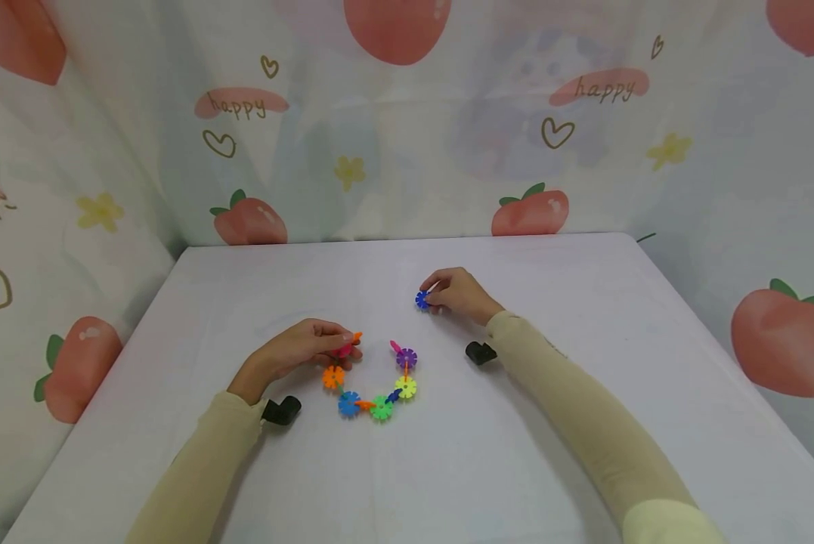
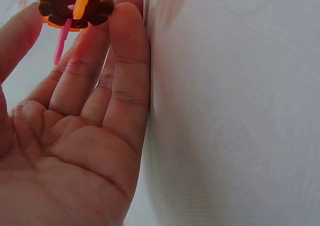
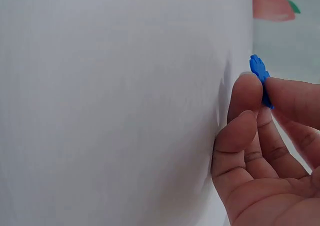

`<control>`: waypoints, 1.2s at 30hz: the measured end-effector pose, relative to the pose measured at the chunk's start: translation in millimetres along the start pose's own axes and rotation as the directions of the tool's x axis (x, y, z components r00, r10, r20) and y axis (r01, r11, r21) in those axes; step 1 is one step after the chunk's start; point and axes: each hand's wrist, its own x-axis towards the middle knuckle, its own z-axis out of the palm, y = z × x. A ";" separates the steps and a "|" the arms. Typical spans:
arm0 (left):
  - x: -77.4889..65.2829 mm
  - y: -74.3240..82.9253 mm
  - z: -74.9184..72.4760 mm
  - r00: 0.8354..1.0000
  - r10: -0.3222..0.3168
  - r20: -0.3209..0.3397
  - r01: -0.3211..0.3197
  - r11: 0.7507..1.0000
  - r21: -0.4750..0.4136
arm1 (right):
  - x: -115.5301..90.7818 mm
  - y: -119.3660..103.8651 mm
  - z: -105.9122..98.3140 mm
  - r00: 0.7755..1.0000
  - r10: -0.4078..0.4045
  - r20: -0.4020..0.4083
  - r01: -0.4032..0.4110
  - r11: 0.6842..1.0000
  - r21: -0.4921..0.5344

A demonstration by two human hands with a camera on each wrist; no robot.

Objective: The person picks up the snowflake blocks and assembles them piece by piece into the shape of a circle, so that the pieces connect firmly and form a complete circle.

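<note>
My left hand (image 1: 306,349) pinches one end of a chain of notched plastic snowflake discs. In the left wrist view a brown-looking disc (image 2: 52,8) sits at the fingertips, with a pink disc (image 2: 61,45) edge-on and an orange one (image 2: 83,1) slotted to it. The chain curves in a U over the table through orange (image 1: 333,377), blue (image 1: 349,403), green (image 1: 382,408), yellow (image 1: 406,387) and purple (image 1: 407,358) discs, a pink one (image 1: 396,346) at its free end. Farther back, my right hand (image 1: 462,293) pinches a loose blue snowflake disc (image 3: 260,73) between thumb and fingers.
A white-covered table (image 1: 515,468) lies under both hands. Patterned fabric (image 1: 434,151) with peaches and hearts hangs behind and at both sides. Black wrist devices (image 1: 283,411) show beneath both cuffs.
</note>
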 end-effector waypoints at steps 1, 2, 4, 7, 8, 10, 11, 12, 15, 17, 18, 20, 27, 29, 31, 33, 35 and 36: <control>0.2 0.1 0.0 1.000 -0.003 -0.001 0.003 1.000 0.003 | -0.7 -1.7 2.9 1.000 0.000 0.008 0.000 1.000 0.009; 0.4 0.0 -0.1 1.000 -0.005 -0.003 0.005 1.000 0.006 | -1.5 -3.7 5.5 1.000 -0.003 0.016 0.003 1.000 0.018; 0.9 -0.3 -0.3 1.000 -0.011 -0.005 0.011 1.000 0.012 | -2.9 -7.6 10.9 0.999 -0.010 0.031 0.009 0.999 0.034; 1.4 -0.4 -0.6 1.000 -0.018 -0.009 0.019 1.000 0.017 | -5.2 -15.1 18.5 0.998 -0.030 0.056 0.027 0.998 0.061; 1.4 -0.4 -0.7 1.000 -0.020 -0.010 0.020 1.000 0.018 | -5.5 -17.3 20.8 0.997 -0.039 0.065 0.034 0.997 0.075; 1.5 -0.2 -0.9 1.000 -0.019 -0.010 0.019 1.000 0.020 | -7.2 -22.5 25.3 0.995 -0.055 0.087 0.047 0.994 0.094; 1.4 0.0 -1.0 1.000 -0.019 -0.009 0.019 1.000 0.020 | -7.9 -25.0 27.4 0.993 -0.062 0.100 0.051 0.993 0.106; 1.2 -0.1 -1.3 1.000 -0.017 -0.008 0.017 1.000 0.021 | -8.5 -27.2 29.7 0.991 -0.070 0.112 0.057 0.992 0.115; 0.9 -0.3 -1.9 1.000 -0.019 -0.007 0.019 1.000 0.022 | -10.8 -33.4 36.4 0.985 -0.086 0.151 0.066 0.989 0.134; 0.6 -0.2 -2.3 1.000 -0.018 -0.007 0.018 0.999 0.026 | -12.5 -36.7 40.3 0.982 -0.090 0.165 0.067 0.988 0.142; 0.5 -0.2 -2.4 1.000 -0.016 -0.006 0.016 0.999 0.029 | -13.0 -37.9 42.3 0.981 -0.094 0.170 0.070 0.987 0.145; -0.1 0.6 -2.3 1.000 -0.014 -0.007 0.014 0.999 0.032 | -14.3 -40.4 45.7 0.980 -0.098 0.176 0.071 0.986 0.151; -0.5 1.7 -1.2 1.000 -0.007 -0.002 0.007 0.999 0.043 | -15.3 -43.5 56.8 0.967 -0.130 0.221 0.092 0.980 0.176; -0.3 1.5 -1.3 1.000 -0.006 0.001 0.006 0.999 0.046 | -15.7 -44.6 59.7 0.962 -0.136 0.237 0.094 0.979 0.181; 0.0 1.1 -1.4 1.000 -0.005 0.003 0.005 0.999 0.047 | -16.2 -46.1 62.2 0.959 -0.144 0.246 0.101 0.978 0.180; 0.0 0.9 -1.5 1.000 -0.005 0.004 0.004 0.999 0.050 | -16.3 -47.1 64.2 0.956 -0.152 0.250 0.109 0.978 0.176; 0.2 1.0 -1.4 1.000 -0.005 0.002 0.005 0.999 0.054 | -16.3 -48.4 65.9 0.955 -0.159 0.251 0.118 0.978 0.170; 0.2 1.4 -1.2 1.000 -0.007 0.000 0.007 0.998 0.055 | -16.1 -48.9 66.7 0.954 -0.165 0.252 0.125 0.978 0.167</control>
